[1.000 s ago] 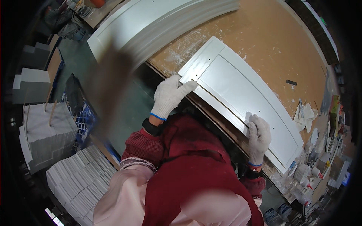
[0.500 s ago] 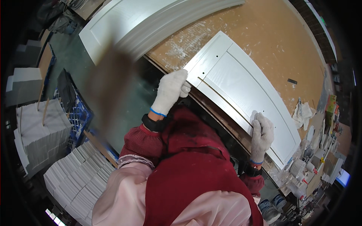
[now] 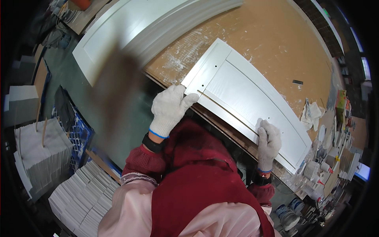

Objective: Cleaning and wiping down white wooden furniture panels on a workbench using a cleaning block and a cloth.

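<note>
Panel: a glossy white, arch-shaped, board-like door panel (image 3: 246, 103) is lying framed side up.
Outline: the far long edge is bowing outward; the near one is running nearly straight.
Face: a flat border is framing a faintly grained field.
Holes: two small dark holes (image 3: 216, 66) are showing near the left end.
Groove: a thin dark slit (image 3: 227, 112) is following the near edge.
Place: it is slanting along the near side of the brown tabletop (image 3: 272, 43); whether its left end is lifting slightly is hard to tell.

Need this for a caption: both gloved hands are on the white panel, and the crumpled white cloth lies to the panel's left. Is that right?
The side is wrong: the head view shows the crumpled white cloth to the right of the white panel. The gloved left hand and right hand are indeed on it.
</note>
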Action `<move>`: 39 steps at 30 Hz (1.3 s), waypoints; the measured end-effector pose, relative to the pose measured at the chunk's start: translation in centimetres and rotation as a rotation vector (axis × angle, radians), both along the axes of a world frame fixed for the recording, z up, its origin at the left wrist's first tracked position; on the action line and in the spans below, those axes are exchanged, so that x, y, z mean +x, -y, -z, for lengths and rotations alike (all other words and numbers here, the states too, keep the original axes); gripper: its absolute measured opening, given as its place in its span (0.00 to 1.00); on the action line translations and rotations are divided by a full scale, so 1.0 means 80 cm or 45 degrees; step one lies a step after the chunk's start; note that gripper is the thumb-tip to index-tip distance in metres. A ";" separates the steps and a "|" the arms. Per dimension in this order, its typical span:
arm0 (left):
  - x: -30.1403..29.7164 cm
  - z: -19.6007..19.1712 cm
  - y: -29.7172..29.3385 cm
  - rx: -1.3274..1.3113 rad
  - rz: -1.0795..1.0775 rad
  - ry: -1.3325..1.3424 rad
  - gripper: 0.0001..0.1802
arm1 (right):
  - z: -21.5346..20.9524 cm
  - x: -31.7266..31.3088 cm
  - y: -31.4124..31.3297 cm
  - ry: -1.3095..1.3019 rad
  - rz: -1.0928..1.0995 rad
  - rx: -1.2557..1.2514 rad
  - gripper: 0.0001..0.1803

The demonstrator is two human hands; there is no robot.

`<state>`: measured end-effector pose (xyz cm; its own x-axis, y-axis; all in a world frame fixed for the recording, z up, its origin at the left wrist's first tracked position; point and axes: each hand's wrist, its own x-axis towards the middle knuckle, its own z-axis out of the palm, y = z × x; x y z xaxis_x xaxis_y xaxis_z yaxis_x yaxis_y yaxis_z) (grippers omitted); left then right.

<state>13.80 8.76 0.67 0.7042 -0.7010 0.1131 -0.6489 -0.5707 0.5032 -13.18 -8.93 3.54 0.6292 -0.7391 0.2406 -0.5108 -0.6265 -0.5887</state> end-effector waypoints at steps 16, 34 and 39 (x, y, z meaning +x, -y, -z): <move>0.001 -0.068 0.017 0.513 0.622 -0.158 0.21 | 0.002 0.003 -0.001 0.062 0.014 -0.080 0.12; 0.142 -0.016 0.212 0.612 0.270 0.271 0.24 | 0.005 0.011 0.001 0.122 0.088 -0.403 0.12; 0.114 -0.037 0.217 0.536 0.349 0.318 0.23 | -0.001 0.008 0.002 0.034 0.106 -0.261 0.13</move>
<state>22.91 -8.62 3.64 0.4773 -0.8754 -0.0766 -0.8722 -0.4826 0.0804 -12.55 -9.09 3.64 0.5596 -0.7220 0.4069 -0.5518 -0.6909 -0.4671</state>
